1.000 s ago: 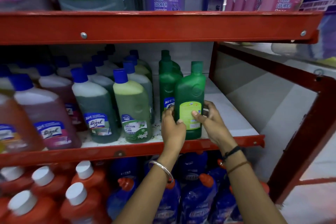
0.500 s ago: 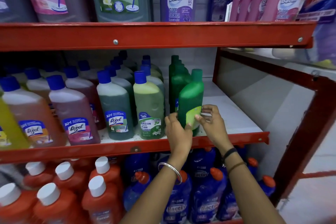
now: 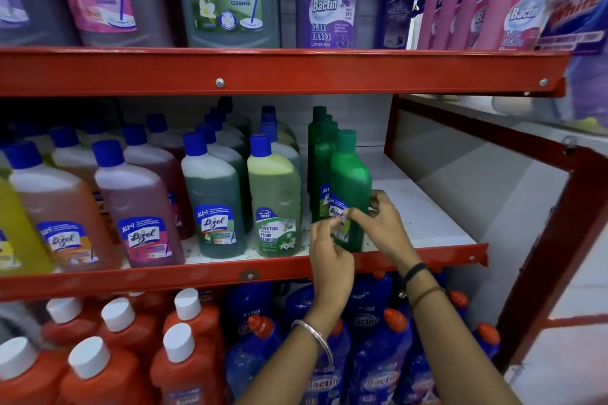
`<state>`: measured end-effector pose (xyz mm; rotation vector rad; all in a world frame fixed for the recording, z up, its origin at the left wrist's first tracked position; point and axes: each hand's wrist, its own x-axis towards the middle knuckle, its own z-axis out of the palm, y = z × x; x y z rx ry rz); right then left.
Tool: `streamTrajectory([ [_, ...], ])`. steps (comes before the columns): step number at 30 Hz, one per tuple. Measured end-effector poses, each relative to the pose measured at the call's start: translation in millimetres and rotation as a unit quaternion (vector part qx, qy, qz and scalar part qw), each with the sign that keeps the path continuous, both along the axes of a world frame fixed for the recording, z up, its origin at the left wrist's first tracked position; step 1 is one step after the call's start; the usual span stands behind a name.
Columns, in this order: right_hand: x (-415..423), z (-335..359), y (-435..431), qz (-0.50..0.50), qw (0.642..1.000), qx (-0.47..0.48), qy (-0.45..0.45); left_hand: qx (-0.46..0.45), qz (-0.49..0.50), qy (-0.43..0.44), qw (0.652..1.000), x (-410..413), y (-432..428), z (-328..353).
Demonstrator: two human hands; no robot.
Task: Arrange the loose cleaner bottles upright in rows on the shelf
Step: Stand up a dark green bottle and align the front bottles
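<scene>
Since the prior frame the green bottle (image 3: 350, 181) had turned, blue label now forward (upright, front of its row). Left hand (image 3: 329, 250) and right hand (image 3: 383, 227) pinched its lower body. White shelf (image 3: 424, 217), red frame.

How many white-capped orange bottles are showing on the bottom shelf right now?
6 white-capped orange bottles: three in a back line, three nearer the camera. A white sliver behind may be a seventh.
</scene>
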<state>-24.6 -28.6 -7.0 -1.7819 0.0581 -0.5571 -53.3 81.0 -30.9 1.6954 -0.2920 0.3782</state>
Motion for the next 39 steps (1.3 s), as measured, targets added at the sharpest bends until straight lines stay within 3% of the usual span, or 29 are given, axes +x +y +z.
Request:
streamTrajectory([
  [3, 1.5, 1.4, -18.7, 0.132, 0.990, 0.049, 0.013, 0.017, 0.001, 0.032, 0.999, 11.5, 1.3, 2.9],
  [7, 5.8, -3.3, -24.1, 0.181, 0.982, 0.041, 0.028, 0.042, -0.032, 0.065, 0.996, 22.2, 0.9, 5.1],
  [15, -0.2, -26.1, -19.5, 0.100, 0.992, 0.080, 0.010, 0.102, -0.069, 0.045, 0.991, 26.0, 15.7, -0.3],
  [24, -3.0, -21.8, -10.9, 0.054, 0.998, 0.021, -0.003, 0.196, -0.077, 0.020, 0.977, 15.0, 19.8, 4.3],
  [33, -17.0, -25.4, -1.4, 0.022, 0.999, 0.031, 0.018, 0.185, -0.090, 0.004, 0.979, 6.6, 28.7, -2.0],
  [35, -25.7, -29.2, 10.3, -0.105, 0.993, 0.025, -0.037, 0.141, -0.053, -0.013, 0.988, 3.5, 36.7, -4.8],
  [37, -42.5, -28.7, 30.2, -0.191, 0.969, 0.027, -0.154, 0.104, 0.064, -0.078, 0.989, 3.5, 50.1, -8.2],
  [39, -52.8, -26.4, 54.1, -0.135, 0.971, -0.024, -0.197, 0.079, 0.153, -0.132, 0.976, 11.3, 67.9, -10.1],
])
